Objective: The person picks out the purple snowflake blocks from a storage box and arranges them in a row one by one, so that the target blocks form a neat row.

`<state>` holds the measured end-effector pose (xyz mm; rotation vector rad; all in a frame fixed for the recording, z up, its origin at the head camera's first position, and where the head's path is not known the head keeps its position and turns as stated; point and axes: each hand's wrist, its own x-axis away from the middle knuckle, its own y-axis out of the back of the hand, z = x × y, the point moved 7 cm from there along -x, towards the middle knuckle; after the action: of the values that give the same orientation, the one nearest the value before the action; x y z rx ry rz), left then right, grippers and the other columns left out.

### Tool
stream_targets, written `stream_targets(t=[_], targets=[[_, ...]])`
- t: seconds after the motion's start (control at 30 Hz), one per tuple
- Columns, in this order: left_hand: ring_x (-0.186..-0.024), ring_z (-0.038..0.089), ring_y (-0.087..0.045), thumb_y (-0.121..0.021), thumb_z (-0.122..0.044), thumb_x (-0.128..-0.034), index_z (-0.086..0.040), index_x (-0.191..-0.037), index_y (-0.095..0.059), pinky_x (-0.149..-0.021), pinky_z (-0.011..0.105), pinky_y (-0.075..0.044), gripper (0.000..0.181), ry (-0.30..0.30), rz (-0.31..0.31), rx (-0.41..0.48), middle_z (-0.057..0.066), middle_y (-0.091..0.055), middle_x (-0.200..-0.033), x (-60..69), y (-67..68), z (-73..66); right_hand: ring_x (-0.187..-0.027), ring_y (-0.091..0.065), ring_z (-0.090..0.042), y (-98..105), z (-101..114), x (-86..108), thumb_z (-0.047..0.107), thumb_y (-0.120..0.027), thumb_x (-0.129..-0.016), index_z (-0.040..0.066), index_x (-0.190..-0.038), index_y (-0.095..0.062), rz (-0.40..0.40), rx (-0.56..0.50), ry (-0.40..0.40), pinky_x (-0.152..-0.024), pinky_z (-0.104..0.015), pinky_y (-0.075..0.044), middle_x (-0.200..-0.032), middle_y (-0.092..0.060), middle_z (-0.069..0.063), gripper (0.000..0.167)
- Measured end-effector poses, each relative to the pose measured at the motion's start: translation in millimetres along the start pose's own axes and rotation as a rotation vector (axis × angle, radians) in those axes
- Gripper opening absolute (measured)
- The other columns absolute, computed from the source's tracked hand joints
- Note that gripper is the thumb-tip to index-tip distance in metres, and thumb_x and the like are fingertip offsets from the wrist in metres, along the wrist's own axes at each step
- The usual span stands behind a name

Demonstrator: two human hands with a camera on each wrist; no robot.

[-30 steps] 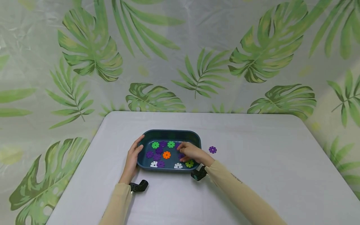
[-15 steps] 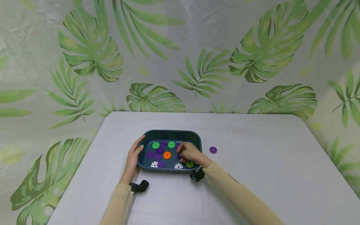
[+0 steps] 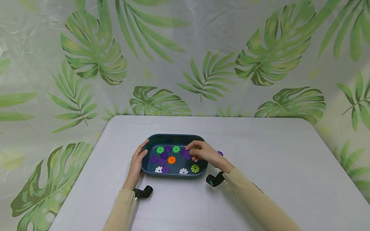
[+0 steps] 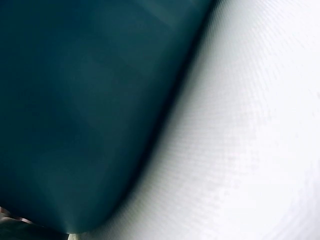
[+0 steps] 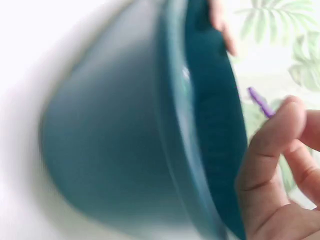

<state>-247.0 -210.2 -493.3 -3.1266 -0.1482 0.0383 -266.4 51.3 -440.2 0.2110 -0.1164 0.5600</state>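
Note:
A dark teal plastic tub stands on the table with flower-shaped notched plastic discs inside, among them an orange disc, a white disc and a yellow-green disc. My left hand grips the tub's left end, thumb at the rim. Over the tub's right part, my right hand pinches a purple disc between thumb and finger; the right wrist view shows it edge-on, above the rim. The left wrist view shows mostly the tub's outer wall.
One purple disc lies on the white tabletop right of the tub, partly hidden behind the right hand. Behind the table hangs a leaf-printed cloth. Each wrist carries a black camera.
My right hand has lifted from the tub's floor and shifted right, with a purple disc between its fingers. The yellow-green disc is now uncovered. My left hand stays on the tub.

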Motion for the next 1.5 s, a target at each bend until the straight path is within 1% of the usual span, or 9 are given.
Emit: stream_targets(t=[0.1,0.23,0.47,0.67,0.87,1.07,1.2,1.33,1.5], targets=[[-0.142,0.016,-0.015,-0.042,-0.016,-0.1024,-0.015,-0.145,-0.043,-0.114,0.041,-0.011,0.042,0.000,-0.001,0.005,0.000,-0.029,-0.153,-0.2,0.6,0.1,-0.066,-0.051,-0.015,20.3,2.3,9.0,0.008,-0.051,-0.097,-0.006,-0.113,-0.056,-0.035,-0.018,0.015,-0.059,-0.023,-0.048,-0.085,-0.055,-0.009,0.022],[-0.143,0.018,-0.014,-0.042,-0.017,-0.1027,-0.013,-0.145,-0.042,-0.114,0.043,-0.010,0.043,-0.006,0.005,0.004,0.002,-0.029,-0.154,0.0,0.2,-1.0,-0.064,-0.049,-0.015,52.7,-5.8,22.6,0.010,-0.051,-0.097,-0.007,-0.114,-0.053,-0.110,-0.054,0.010,-0.057,-0.025,-0.045,-0.082,-0.055,-0.008,0.024],[-0.143,0.021,-0.013,-0.042,-0.015,-0.1025,-0.010,-0.144,-0.042,-0.114,0.045,-0.009,0.042,-0.023,0.002,0.010,0.005,-0.029,-0.153,0.8,-0.2,-3.1,-0.065,-0.052,-0.012,105.7,-47.7,47.2,0.007,-0.051,-0.097,-0.011,-0.114,-0.052,-0.278,-0.015,-0.077,-0.063,-0.028,-0.051,-0.085,-0.056,-0.008,0.025],[-0.143,0.020,-0.015,-0.042,-0.016,-0.1025,-0.011,-0.144,-0.043,-0.114,0.044,-0.010,0.042,-0.024,-0.005,-0.004,0.004,-0.030,-0.153,0.3,1.8,-2.1,-0.060,-0.059,-0.010,123.9,-80.0,57.0,-0.003,-0.046,-0.093,-0.016,-0.111,-0.052,-0.352,0.063,-0.174,-0.058,-0.025,-0.053,-0.086,-0.060,-0.013,0.023],[-0.141,0.014,-0.019,-0.042,-0.015,-0.1027,-0.012,-0.144,-0.043,-0.113,0.039,-0.013,0.042,-0.040,0.008,0.000,0.001,-0.033,-0.151,0.8,1.6,-2.7,-0.063,-0.063,-0.013,126.8,-88.3,58.5,-0.001,-0.043,-0.095,-0.012,-0.112,-0.054,-0.399,0.194,-0.213,-0.058,-0.027,-0.055,-0.089,-0.060,-0.017,0.023],[-0.142,0.015,-0.018,-0.042,-0.014,-0.1026,-0.011,-0.145,-0.042,-0.114,0.040,-0.012,0.042,-0.037,0.011,-0.005,0.002,-0.033,-0.152,0.7,0.8,-4.8,-0.061,-0.062,-0.014,123.3,-72.9,56.2,0.000,-0.044,-0.095,-0.009,-0.115,-0.055,-0.417,0.273,-0.178,-0.057,-0.028,-0.055,-0.098,-0.058,-0.021,0.025],[-0.143,0.020,-0.015,-0.040,-0.010,-0.1022,-0.006,-0.145,-0.040,-0.114,0.041,-0.010,0.043,-0.022,0.025,0.017,0.007,-0.030,-0.153,4.9,-1.8,-16.4,-0.064,-0.061,-0.015,111.8,-50.3,47.7,0.004,-0.045,-0.097,-0.008,-0.118,-0.055,-0.397,0.199,-0.100,-0.061,-0.029,-0.055,-0.108,-0.053,-0.027,0.027],[-0.143,0.021,-0.014,-0.040,-0.008,-0.1018,-0.002,-0.145,-0.039,-0.114,0.041,-0.010,0.043,-0.013,0.034,0.018,0.010,-0.029,-0.153,10.0,-5.2,-27.3,-0.073,-0.063,-0.019,86.6,-22.6,32.5,0.011,-0.047,-0.100,-0.007,-0.122,-0.053,-0.300,0.077,-0.029,-0.068,-0.029,-0.055,-0.115,-0.051,-0.030,0.029],[-0.143,0.019,-0.015,-0.040,-0.009,-0.1022,-0.005,-0.145,-0.040,-0.114,0.040,-0.010,0.043,-0.011,0.026,0.012,0.007,-0.030,-0.153,5.6,-2.5,-16.4,-0.081,-0.064,-0.023,48.1,1.8,7.6,0.015,-0.047,-0.100,-0.005,-0.127,-0.051,-0.155,-0.030,-0.033,-0.076,-0.035,-0.055,-0.123,-0.051,-0.029,0.034]])
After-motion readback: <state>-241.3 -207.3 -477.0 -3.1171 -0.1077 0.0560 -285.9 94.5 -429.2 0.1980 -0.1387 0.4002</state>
